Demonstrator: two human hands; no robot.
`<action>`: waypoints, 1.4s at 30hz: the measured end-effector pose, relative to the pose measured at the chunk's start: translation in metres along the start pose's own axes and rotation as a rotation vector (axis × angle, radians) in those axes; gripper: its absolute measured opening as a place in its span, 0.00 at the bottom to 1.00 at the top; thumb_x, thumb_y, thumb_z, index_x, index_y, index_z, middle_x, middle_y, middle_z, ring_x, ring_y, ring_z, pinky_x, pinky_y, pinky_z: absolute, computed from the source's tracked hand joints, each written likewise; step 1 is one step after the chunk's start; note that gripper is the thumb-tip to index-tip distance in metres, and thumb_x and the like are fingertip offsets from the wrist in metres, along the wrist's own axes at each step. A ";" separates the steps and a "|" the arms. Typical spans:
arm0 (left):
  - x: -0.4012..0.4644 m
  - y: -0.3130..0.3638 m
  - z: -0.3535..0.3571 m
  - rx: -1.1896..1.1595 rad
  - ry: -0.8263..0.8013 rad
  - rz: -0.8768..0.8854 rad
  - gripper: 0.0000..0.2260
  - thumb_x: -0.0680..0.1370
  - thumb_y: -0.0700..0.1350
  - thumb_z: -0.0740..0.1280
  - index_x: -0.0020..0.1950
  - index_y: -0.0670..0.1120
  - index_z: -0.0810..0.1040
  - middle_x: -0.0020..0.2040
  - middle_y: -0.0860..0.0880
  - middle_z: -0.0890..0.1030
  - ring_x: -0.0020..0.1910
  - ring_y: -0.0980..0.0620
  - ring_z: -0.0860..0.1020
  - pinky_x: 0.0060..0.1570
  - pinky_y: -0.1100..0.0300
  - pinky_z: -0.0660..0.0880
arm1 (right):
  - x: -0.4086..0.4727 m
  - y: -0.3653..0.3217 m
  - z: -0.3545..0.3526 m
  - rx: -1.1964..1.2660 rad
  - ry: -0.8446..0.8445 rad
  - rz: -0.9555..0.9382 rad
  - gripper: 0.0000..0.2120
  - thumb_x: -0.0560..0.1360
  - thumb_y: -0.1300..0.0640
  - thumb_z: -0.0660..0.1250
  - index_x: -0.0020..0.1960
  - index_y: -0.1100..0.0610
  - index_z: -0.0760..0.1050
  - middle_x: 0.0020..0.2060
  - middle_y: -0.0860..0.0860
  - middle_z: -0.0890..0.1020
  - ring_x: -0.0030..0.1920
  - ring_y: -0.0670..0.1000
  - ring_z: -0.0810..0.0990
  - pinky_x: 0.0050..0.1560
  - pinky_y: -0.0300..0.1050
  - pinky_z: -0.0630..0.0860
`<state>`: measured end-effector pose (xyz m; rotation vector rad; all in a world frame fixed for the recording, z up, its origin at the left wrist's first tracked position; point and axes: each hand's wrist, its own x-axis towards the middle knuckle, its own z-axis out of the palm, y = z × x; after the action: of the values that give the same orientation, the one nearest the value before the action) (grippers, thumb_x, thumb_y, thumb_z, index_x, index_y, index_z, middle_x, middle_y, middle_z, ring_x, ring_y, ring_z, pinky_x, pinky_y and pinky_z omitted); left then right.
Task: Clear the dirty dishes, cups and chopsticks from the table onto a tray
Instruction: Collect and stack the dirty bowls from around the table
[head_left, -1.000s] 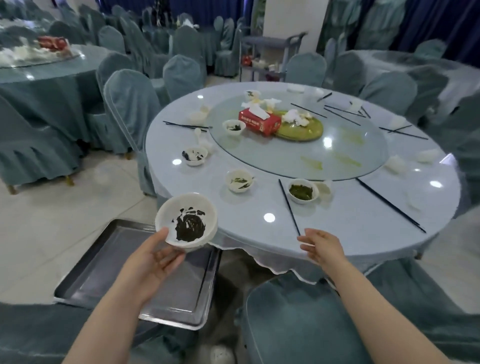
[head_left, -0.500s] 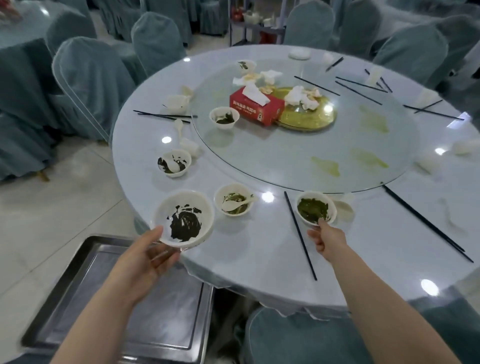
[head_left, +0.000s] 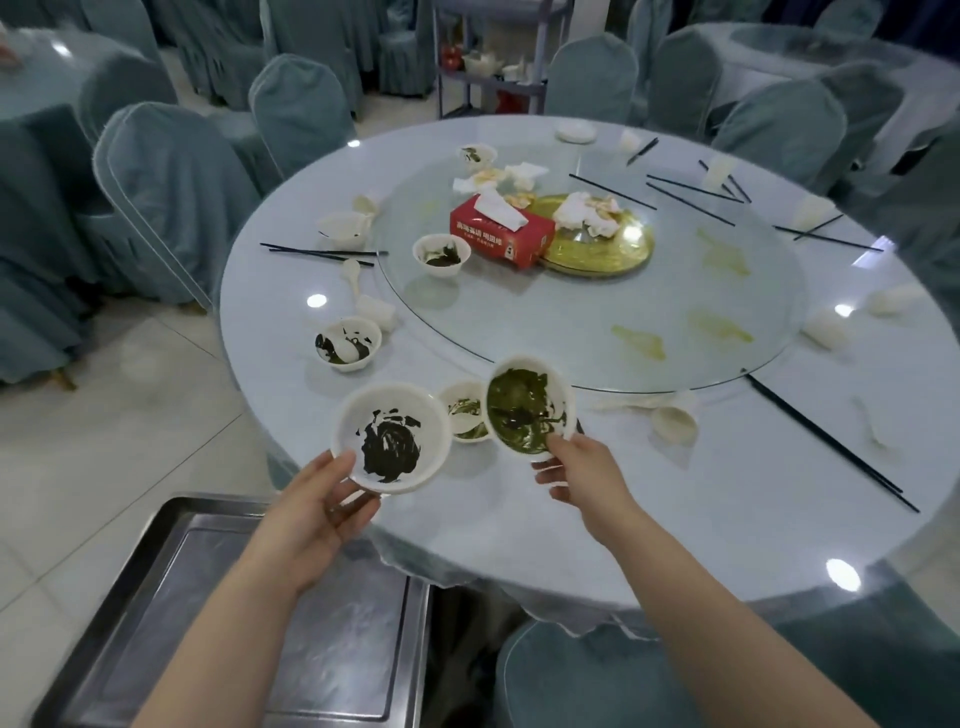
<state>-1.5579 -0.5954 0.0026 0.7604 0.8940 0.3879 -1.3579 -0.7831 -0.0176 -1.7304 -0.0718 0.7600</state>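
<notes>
Two dirty bowls are up off the tabletop: my left hand grips the black-smeared bowl by its near rim, my right hand pinches the green-smeared bowl, tilted toward me. That tilt could spill residue, and a thin rim pinch may slip. A third bowl sits between them, easy to knock. The tray lies low left, past the tabletop's edge, with open room.
</notes>
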 end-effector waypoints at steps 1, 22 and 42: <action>-0.003 0.001 -0.003 0.009 -0.015 0.003 0.05 0.76 0.43 0.67 0.51 0.48 0.76 0.39 0.48 0.85 0.44 0.47 0.80 0.37 0.59 0.82 | -0.009 -0.006 0.009 0.011 -0.041 -0.020 0.07 0.79 0.52 0.61 0.48 0.52 0.76 0.39 0.51 0.83 0.38 0.49 0.82 0.34 0.41 0.75; -0.046 0.023 -0.085 0.168 -0.174 0.042 0.20 0.72 0.60 0.65 0.56 0.48 0.78 0.40 0.43 0.85 0.42 0.46 0.83 0.42 0.52 0.80 | -0.098 -0.008 0.148 -0.192 -0.213 -0.168 0.18 0.72 0.61 0.69 0.61 0.56 0.74 0.50 0.51 0.82 0.46 0.51 0.82 0.41 0.40 0.79; 0.048 0.035 -0.111 -0.005 -0.005 -0.043 0.13 0.74 0.36 0.68 0.56 0.46 0.79 0.41 0.45 0.85 0.38 0.49 0.84 0.34 0.58 0.80 | 0.039 0.006 0.123 -0.563 -0.052 -0.194 0.12 0.76 0.56 0.65 0.58 0.52 0.80 0.51 0.46 0.83 0.50 0.45 0.79 0.53 0.39 0.73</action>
<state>-1.6204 -0.4954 -0.0420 0.7362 0.9034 0.3497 -1.3934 -0.6641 -0.0532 -2.1921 -0.5237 0.6780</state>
